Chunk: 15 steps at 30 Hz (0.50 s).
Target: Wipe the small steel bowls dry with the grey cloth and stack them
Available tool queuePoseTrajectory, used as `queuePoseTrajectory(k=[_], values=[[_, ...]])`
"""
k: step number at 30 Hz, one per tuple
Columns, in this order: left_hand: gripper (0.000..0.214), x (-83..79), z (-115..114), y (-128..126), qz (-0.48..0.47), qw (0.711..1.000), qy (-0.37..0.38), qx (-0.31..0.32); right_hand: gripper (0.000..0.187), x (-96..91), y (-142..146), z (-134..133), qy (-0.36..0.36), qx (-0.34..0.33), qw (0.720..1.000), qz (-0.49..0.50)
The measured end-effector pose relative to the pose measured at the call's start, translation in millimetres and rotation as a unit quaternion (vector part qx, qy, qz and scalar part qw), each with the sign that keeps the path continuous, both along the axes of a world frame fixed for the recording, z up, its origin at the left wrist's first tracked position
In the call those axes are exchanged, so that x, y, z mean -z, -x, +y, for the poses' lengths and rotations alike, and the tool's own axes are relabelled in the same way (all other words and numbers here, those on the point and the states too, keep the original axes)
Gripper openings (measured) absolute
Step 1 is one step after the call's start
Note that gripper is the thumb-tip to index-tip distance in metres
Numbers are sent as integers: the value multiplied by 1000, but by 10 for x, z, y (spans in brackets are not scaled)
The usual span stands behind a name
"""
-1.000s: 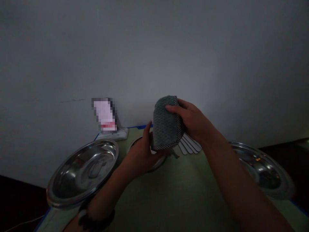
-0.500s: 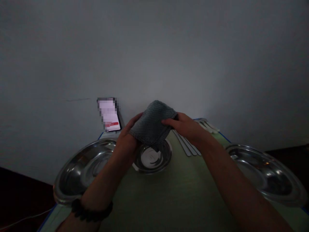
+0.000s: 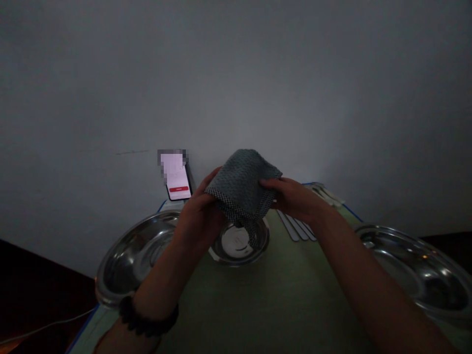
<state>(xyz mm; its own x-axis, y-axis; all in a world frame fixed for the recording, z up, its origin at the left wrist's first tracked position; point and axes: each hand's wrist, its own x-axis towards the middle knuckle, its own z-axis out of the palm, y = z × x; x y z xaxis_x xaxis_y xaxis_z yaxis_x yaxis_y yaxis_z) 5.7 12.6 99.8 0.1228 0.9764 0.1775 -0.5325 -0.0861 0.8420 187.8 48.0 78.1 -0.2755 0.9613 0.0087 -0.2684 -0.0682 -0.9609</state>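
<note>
Both my hands hold a folded grey cloth (image 3: 241, 182) with a checkered edge, in the air above a small steel bowl (image 3: 239, 244). My left hand (image 3: 199, 219) grips the cloth's left side with closed fingers, a dark bead bracelet on its wrist. My right hand (image 3: 295, 199) pinches the cloth's right side. A corner of the cloth hangs down toward the bowl.
A large steel plate (image 3: 132, 255) lies at the left of the pale green table (image 3: 273, 300), another steel plate (image 3: 416, 270) at the right. Flat white utensil handles (image 3: 297, 228) lie behind my right hand. A phone (image 3: 177, 177) leans on the grey wall.
The cloth has come down from upright in my right hand to held in both hands over the bowl. My left hand moved up from the bowl onto the cloth.
</note>
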Motion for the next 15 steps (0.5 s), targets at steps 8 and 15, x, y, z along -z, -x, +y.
queuePoseTrajectory(k=[8,15], values=[[71,47,62,89,87,996,-25,-6,43,-59,35,28,-76,124,984,102],[56,441,65,102,768,603,-212,-29,32,-225,-111,-37,-263,421,855,-154]])
